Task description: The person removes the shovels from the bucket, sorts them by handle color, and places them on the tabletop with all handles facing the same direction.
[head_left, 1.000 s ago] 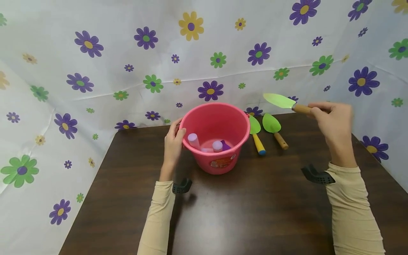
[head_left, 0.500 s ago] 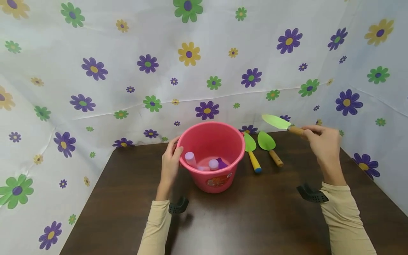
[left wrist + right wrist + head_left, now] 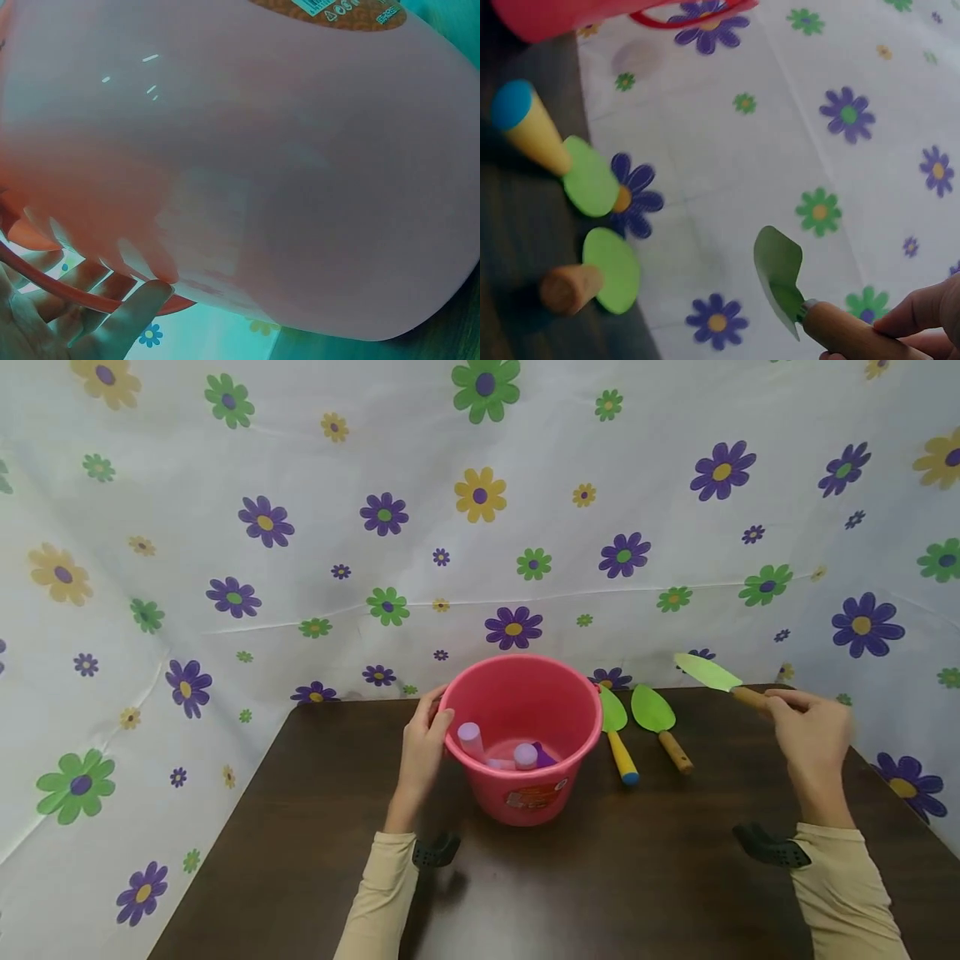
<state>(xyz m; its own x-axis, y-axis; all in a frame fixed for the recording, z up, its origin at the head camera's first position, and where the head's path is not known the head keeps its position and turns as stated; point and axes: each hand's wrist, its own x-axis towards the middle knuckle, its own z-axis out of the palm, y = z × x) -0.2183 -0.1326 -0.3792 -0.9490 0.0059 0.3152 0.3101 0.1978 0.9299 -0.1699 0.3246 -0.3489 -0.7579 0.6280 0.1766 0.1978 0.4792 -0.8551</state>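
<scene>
My left hand (image 3: 423, 745) grips the left rim of a pink bucket (image 3: 536, 795); in the left wrist view the bucket's side (image 3: 300, 187) fills most of the picture, the fingers at its handle and rim. Inside the bucket lie light purple cylinder-ended pieces (image 3: 471, 739) and a dark purple one (image 3: 544, 756), their kind hard to tell. Raised at the right, my right hand (image 3: 813, 735) holds a trowel (image 3: 708, 672) by its wooden handle. Its green blade points left, above the table. The right wrist view also shows this trowel (image 3: 778, 274), fingers round the handle.
Two more green-bladed trowels lie right of the bucket: one with a yellow and blue handle (image 3: 622, 758), one with a wooden handle (image 3: 676, 752). A dark wooden table (image 3: 585, 893) bears them. Behind hangs a white flowered sheet (image 3: 420, 460).
The head view has tilted and shifted, so everything sits at other places in it. The right hand still holds the trowel aloft; the left hand stays on the bucket's rim.
</scene>
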